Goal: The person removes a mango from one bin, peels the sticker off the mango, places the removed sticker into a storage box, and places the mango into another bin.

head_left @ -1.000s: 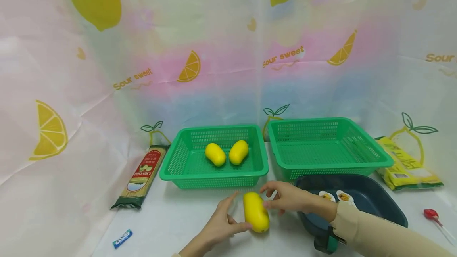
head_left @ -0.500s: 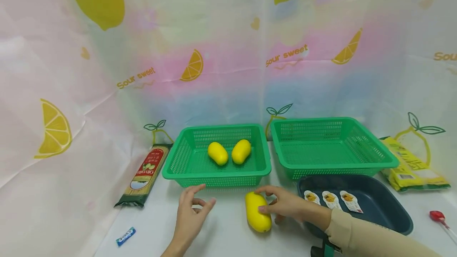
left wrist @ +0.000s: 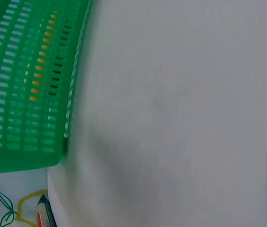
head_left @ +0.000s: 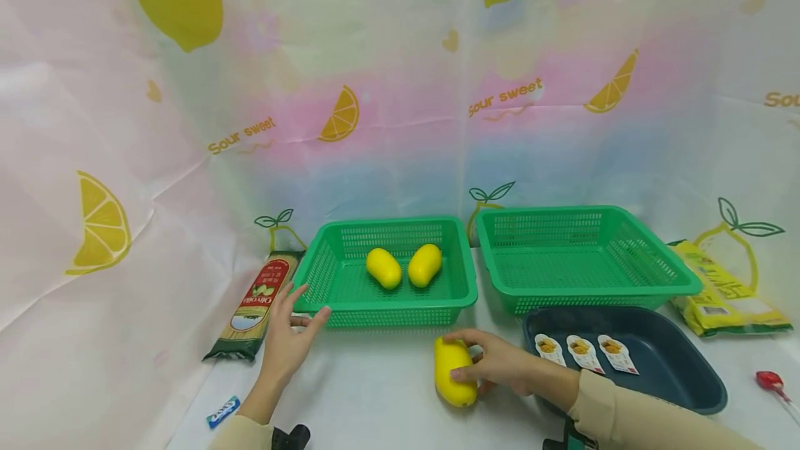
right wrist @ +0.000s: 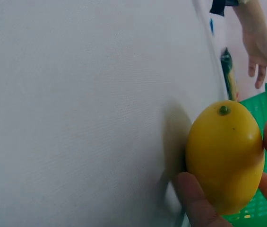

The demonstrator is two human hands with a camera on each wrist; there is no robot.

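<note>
Right hand [head_left: 500, 365] grips a yellow mango [head_left: 453, 372] lying on the white worktop [head_left: 375, 394].
Left hand [head_left: 289, 339] hovers, fingers spread, empty. The mango looks smooth, firm, probably light; best held around its middle.

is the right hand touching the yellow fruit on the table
Touching. The right wrist view shows the right hand with thumb and fingers curled round the yellow fruit; the head view agrees.

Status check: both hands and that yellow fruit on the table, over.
Right hand grips yellow fruit on the table. Left hand open, holding nothing, by left green basket. Nothing between fruit and basket.
</note>
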